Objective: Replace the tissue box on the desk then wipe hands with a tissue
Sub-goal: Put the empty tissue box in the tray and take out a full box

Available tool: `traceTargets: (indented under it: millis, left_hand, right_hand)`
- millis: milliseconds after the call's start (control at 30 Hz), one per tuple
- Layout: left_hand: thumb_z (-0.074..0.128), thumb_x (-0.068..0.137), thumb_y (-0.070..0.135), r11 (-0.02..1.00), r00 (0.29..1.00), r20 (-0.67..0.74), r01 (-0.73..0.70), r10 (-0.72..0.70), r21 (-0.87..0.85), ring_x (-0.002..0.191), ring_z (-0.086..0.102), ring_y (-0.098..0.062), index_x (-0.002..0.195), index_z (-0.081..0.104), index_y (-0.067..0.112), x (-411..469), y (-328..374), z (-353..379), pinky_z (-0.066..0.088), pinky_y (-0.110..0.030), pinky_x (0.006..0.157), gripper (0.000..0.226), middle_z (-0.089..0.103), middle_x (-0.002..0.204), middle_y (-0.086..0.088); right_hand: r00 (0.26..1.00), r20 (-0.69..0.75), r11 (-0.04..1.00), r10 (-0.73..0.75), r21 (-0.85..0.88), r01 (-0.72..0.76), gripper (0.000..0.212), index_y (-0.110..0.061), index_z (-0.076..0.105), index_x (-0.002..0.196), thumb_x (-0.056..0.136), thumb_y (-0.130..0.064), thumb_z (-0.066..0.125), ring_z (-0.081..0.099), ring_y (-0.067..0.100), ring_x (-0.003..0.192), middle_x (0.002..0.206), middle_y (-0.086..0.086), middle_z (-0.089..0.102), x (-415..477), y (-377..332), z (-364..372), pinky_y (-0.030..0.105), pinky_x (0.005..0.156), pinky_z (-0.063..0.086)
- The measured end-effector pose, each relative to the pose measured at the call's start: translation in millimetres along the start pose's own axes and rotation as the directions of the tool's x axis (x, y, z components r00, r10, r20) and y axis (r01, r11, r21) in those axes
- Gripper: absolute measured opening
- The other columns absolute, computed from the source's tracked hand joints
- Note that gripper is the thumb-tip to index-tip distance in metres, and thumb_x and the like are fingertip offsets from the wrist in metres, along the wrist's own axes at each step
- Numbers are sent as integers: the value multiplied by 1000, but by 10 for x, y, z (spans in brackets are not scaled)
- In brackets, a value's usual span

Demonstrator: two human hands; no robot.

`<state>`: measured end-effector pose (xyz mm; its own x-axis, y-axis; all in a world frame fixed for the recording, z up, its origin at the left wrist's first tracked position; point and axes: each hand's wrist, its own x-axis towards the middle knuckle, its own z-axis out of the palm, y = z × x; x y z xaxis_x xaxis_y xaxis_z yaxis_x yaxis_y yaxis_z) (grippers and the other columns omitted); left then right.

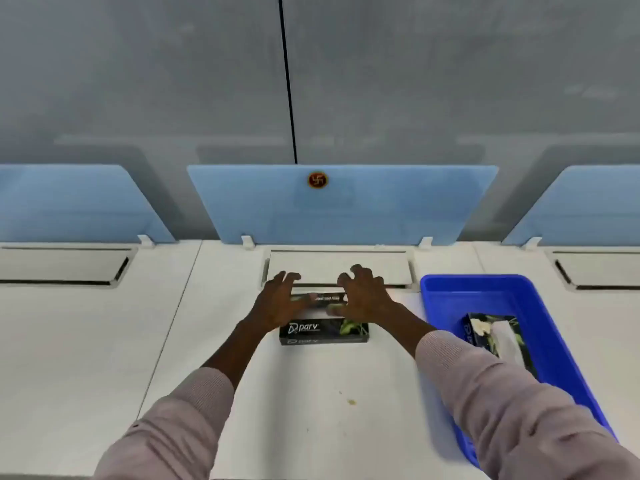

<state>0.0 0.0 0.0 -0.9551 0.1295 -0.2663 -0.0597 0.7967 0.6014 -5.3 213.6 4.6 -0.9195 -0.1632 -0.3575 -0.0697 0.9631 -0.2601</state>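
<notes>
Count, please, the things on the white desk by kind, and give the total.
Black cardboard tissue boxes: 2, one under both hands, one inside the tray
Blue plastic trays: 1
Bare hands over the desk box: 2, left hand and right hand
Total: 5

The person is wearing a long-sleeved top in pale pinkish-grey, its fabric showing fine ribbed lines. The left sleeve [180, 424] is ending partway along the forearm, leaving wrist and left hand [277, 303] bare. The right sleeve [502, 407] is creasing in soft folds, likewise baring the right hand [363, 296]
</notes>
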Motion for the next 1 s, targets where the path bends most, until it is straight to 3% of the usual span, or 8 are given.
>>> traceTargets:
  millis: [200, 400, 533, 600, 700, 800, 900, 1000]
  left_hand:
    - [71, 80, 59, 922, 970, 232, -154, 73, 355, 156, 3, -36, 154, 31, 26, 165, -539, 469, 27, -56, 119, 90, 4, 169, -11]
    - [79, 77, 31, 885, 961, 240, -228, 138, 406, 150, 16, -38, 127, 53, 11, 231, -783, 766, 55, -53, 89, 59, 19, 162, -16]
    - [79, 76, 27, 833, 949, 262, -286, 178, 473, 149, 22, -36, 123, 57, 10, 315, -787, 805, 58, -48, 81, 55, 19, 163, -18]
    - [78, 75, 26, 805, 943, 283, -303, 176, 509, 147, 25, -37, 121, 58, 11, 376, -726, 779, 57, -47, 79, 52, 19, 164, -16]
    - [77, 76, 23, 801, 932, 283, -344, 228, 490, 144, 29, -36, 123, 58, 13, 466, -492, 689, 57, -46, 78, 51, 20, 165, -12]
    - [76, 78, 20, 797, 908, 227, -417, 351, 437, 141, 35, -35, 139, 48, 16, 610, -171, 609, 59, -47, 80, 67, 24, 163, -11]
    - [74, 83, 24, 860, 898, 102, -438, 427, 262, 143, 38, -33, 155, 24, 18, 756, 273, 599, 56, -50, 93, 88, 25, 164, -9]
    - [72, 86, 30, 921, 919, -60, -390, 390, 10, 150, 30, -29, 158, 15, 16, 854, 777, 690, 38, -46, 113, 92, 24, 166, -8]
  right_hand:
    - [980, 126, 941, -157, -281, 187, 94, -19, 42, 147, 71, -64, 75, 3, 44, 154, 167, 22, 6, 239, 87, 691, 59, 122, 13]
    - [977, 144, 918, -160, -343, 200, 77, -16, 54, 135, 73, -57, 77, 2, 53, 152, 167, 26, -3, 274, 209, 1060, 69, 118, 15]
    - [977, 156, 943, -143, -280, 182, 73, -19, 58, 134, 73, -55, 75, 3, 50, 153, 167, 23, 1, 198, 300, 1094, 69, 119, 12]
    - [975, 185, 948, -120, -271, 168, 79, -18, 57, 137, 72, -59, 74, 17, 47, 150, 163, 24, 15, 146, 321, 1058, 65, 120, 16]
    - [991, 105, 965, -80, -241, 103, 81, -16, 60, 129, 66, -64, 72, 43, 39, 128, 146, 20, 36, 16, 418, 871, 51, 109, 36]
    - [999, -37, 979, -31, -204, 23, 77, -15, 64, 118, 61, -65, 69, 50, 37, 115, 133, 17, 46, -104, 610, 582, 46, 95, 44]
    - [977, -207, 983, 57, -162, -92, 70, -16, 66, 107, 57, -66, 65, 52, 38, 110, 128, 16, 49, -238, 925, 244, 46, 89, 46]
    - [926, -341, 974, 163, -93, -206, 71, -14, 63, 103, 57, -69, 61, 52, 39, 107, 127, 18, 49, -439, 1297, -49, 46, 84, 47]
